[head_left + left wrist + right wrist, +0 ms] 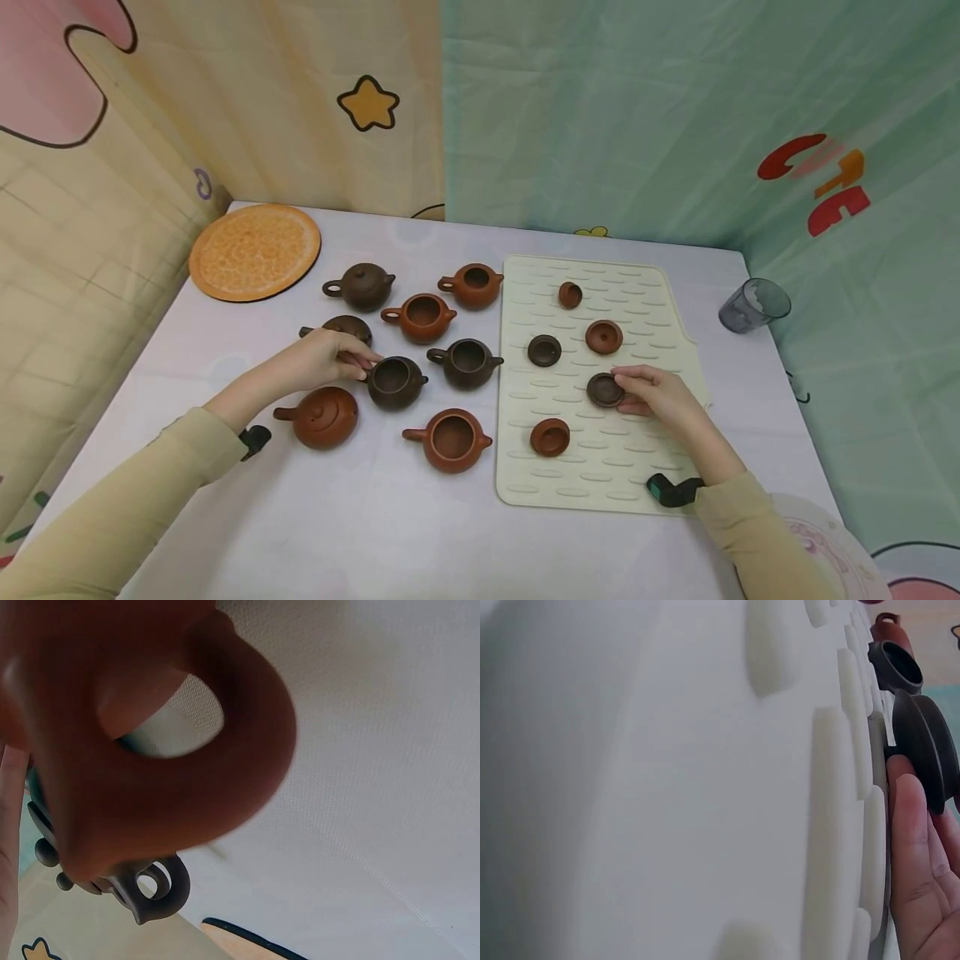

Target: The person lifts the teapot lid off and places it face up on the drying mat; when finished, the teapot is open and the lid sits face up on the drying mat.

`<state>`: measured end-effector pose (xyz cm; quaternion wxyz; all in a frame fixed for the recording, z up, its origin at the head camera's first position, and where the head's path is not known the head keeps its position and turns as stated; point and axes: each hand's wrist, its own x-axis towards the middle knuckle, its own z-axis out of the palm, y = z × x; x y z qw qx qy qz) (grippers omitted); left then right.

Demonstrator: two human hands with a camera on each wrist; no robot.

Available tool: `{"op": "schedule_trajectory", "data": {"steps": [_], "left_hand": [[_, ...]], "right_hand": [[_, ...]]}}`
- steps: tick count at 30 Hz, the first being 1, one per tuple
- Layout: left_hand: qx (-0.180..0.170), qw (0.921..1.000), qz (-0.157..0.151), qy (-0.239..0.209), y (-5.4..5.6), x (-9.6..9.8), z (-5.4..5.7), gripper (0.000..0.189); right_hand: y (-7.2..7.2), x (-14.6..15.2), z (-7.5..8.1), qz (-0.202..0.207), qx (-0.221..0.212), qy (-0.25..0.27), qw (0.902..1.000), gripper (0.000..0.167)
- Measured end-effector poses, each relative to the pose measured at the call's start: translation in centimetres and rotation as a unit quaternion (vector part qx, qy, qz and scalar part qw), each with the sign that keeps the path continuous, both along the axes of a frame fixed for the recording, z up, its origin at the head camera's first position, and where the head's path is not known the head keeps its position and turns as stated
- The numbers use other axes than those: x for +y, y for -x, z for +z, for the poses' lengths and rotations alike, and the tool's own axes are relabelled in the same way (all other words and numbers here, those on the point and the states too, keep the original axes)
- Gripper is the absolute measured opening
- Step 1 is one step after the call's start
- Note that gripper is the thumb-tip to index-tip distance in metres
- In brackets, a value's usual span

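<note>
In the head view, the left hand (pixel 337 360) pinches the dark open teapot (pixel 394 383) at its handle side, and the right hand (pixel 660 393) pinches a dark lid (pixel 604 390) over the pale ridged mat (pixel 570 493). The lid lies off to the teapot's right, about level with it. Handle to spout, the pot runs left to right, its spout towards the lid; the left hand is much the nearer to the pot.

At the left wrist, a red-brown handle (pixel 180 799) looms close with a dark handle (pixel 178 889) beyond; I can't tell the grip from there.

At the right wrist, thumb and fingers hold the lid by its edge; whether it touches the mat, I can't say
</note>
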<state>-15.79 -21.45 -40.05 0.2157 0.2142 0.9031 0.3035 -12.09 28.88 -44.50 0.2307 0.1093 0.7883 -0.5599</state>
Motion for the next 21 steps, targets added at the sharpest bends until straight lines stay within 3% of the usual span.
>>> {"op": "schedule_trajectory", "data": {"steps": [7,21], "left_hand": [[0.000,1.0000,0.003,0.000,0.01,0.01,0.01,0.029],[0.005,1.0000,-0.001,-0.001,0.02,0.17,0.10,0.030]], "right_hand": [[-0.06,0.49,-0.10,0.001,0.013,-0.011,0.9999,0.056],[-0.32,0.40,0.08,0.051,0.032,-0.036,0.9975,0.055]]}}
